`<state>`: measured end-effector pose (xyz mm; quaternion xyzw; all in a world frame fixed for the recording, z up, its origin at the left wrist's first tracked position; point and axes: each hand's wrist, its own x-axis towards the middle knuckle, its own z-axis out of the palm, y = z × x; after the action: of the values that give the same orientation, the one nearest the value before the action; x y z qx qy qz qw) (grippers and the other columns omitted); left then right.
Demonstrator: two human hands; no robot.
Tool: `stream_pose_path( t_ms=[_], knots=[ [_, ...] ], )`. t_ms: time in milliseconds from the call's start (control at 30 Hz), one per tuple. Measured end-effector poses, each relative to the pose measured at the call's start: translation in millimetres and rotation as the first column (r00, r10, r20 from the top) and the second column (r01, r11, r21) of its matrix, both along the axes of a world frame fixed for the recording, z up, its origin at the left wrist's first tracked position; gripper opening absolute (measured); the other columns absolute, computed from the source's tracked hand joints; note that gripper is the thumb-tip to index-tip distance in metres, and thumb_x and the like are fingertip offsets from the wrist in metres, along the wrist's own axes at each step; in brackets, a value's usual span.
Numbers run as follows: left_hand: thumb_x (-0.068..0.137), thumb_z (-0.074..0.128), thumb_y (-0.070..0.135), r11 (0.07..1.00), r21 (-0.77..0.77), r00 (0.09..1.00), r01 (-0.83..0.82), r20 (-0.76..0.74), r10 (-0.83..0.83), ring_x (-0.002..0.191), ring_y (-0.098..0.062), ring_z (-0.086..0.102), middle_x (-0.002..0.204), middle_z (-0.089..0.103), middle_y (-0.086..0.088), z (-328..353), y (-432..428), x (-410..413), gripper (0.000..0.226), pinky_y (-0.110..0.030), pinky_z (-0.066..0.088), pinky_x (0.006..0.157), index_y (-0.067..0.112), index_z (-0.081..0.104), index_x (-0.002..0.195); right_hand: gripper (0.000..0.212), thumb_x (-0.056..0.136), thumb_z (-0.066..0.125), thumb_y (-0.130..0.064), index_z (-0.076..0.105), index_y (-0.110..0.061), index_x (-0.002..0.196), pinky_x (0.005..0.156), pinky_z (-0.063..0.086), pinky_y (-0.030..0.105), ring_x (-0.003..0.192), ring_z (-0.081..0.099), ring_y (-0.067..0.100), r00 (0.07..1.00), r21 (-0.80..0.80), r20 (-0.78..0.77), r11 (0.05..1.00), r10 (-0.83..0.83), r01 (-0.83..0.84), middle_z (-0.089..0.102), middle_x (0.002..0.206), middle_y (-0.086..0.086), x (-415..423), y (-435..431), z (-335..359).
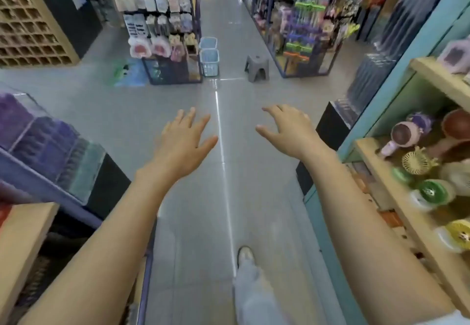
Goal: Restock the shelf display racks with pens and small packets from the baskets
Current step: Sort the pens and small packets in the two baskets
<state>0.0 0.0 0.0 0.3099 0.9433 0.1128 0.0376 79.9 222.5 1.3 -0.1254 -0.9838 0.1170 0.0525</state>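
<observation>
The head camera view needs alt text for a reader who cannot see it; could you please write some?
A person's left hand and right hand reach forward, open and empty, above a shop aisle floor. Ahead, two light blue baskets and a grey stool stand between stocked display racks.

The floor [178, 100] is shown as smooth grey tile with a glossy finish, marked by a bright reflected streak. The two baskets [209, 63] are seen to be of pale blue slatted plastic, the stool [256, 68] of matt grey plastic. The pigeonhole rack [30, 19] and the shelf boards [368, 151] are rendered in pale matt wood; the display bins [50, 131] are formed of clear glossy plastic.
</observation>
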Motion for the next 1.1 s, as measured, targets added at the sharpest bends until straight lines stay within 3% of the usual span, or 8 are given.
stream_pose_path(
  t_ms=[233,633,1100],
  knots=[
    [0.1,0.038,0.045,1.0,0.007,0.999,-0.016,0.039,0.016,0.15,-0.027,0.005,0.163,0.01,-0.007,-20,90,-142,0.059,-0.042,0.009,0.12,0.025,0.023,0.153,0.055,0.095,0.046,-0.046,0.036,-0.021,0.144,0.111,0.025,0.043,0.137,0.033,0.025,0.999,-0.051,0.044,0.999,0.022,-0.019,0.035,0.151,0.006,-140,88,-20],
    [0.101,0.037,0.045,0.995,0.092,0.999,-0.033,-0.005,0.034,0.15,-0.027,0.005,0.163,0.011,-0.007,-5,210,-427,0.059,-0.043,0.011,0.121,0.025,0.022,0.154,0.051,0.097,0.047,-0.041,0.039,-0.02,0.143,0.11,0.023,0.039,0.137,0.032,0.022,0.997,-0.061,-0.063,0.997,-0.042,0.038,0.037,0.149,0.004,-411,224,-13],
    [0.1,0.037,0.046,0.988,0.132,0.996,0.082,0.024,-0.086,0.15,-0.025,0.003,0.163,0.012,-0.005,-4,417,-771,0.06,-0.042,0.01,0.121,0.025,0.022,0.154,0.053,0.096,0.047,-0.043,0.038,-0.022,0.143,0.112,0.022,0.039,0.138,0.03,0.021,0.988,-0.114,-0.085,0.987,-0.126,0.116,0.034,0.151,0.002,-727,418,-13]
  ],
)
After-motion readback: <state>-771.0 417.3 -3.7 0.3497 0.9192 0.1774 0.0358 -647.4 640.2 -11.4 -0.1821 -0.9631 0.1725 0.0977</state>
